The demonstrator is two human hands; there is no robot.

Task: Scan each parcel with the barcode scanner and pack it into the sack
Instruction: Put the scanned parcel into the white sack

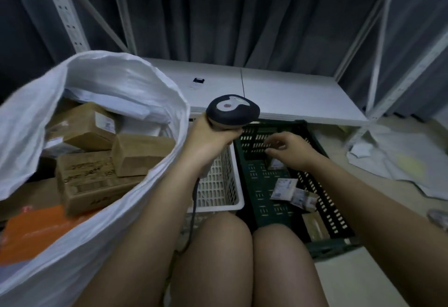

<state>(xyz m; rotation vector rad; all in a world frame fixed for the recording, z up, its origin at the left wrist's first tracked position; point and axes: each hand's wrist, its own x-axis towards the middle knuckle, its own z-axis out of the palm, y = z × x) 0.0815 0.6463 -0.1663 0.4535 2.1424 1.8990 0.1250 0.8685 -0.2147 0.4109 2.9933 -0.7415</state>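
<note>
The left hand (208, 137) is wrapped round the handle of the barcode scanner (232, 110), fingers curled tight, the scanner's dark head pointing away from the person over the far rim of the green crate (322, 200). A cable (192, 209) hangs from the handle down past the white basket (218, 185), which stands just left of the crate, their walls touching or nearly so. The right hand (291, 150) hovers inside the crate near its far wall, fingers loosely bent and apart, holding nothing (whether the fingertips touch the small parcel (275, 163) under them cannot be told). More small parcels (293, 191) lie on the crate floor nearer the person, and a brown packet (315, 226) lies against the crate's near right corner; bare floor shows between them. Left of the crate, beyond the basket, the white sack (72, 246) stands with its mouth gaping wide, its rim sagging toward the left forearm. Brown boxes (101, 171) and an orange package (36, 229) fill it close to the rim. Behind the crate runs a low white shelf (291, 93), its front edge just over the crate's far wall. Crumpled paper (392, 161) lies on the floor right of the crate.
</note>
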